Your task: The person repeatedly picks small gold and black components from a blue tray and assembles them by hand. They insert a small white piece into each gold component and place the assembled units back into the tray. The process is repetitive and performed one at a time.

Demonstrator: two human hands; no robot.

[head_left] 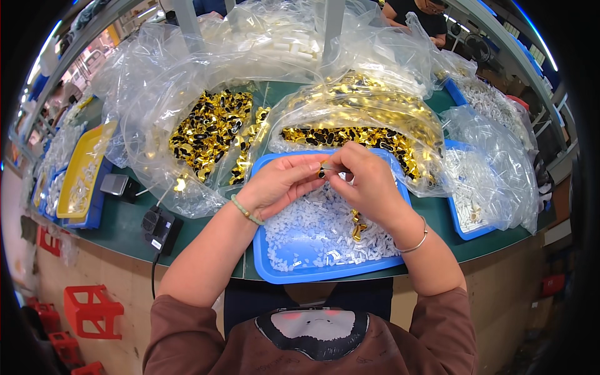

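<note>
Head view: gold piece [322, 172] in the pinch of both hands [280, 182] [367, 184], above blue tray [325, 275].

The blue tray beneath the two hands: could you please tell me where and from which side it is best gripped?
Probably by the blue tray's raised rim at its left and right ends, coming from the near side: that side lies along the table edge, while a clear bag of gold pieces crowds the far rim.

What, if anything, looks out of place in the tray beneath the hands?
A few gold pieces show among white pieces in the blue tray, near the right hand; their colour stands out, though they may belong there.
</note>
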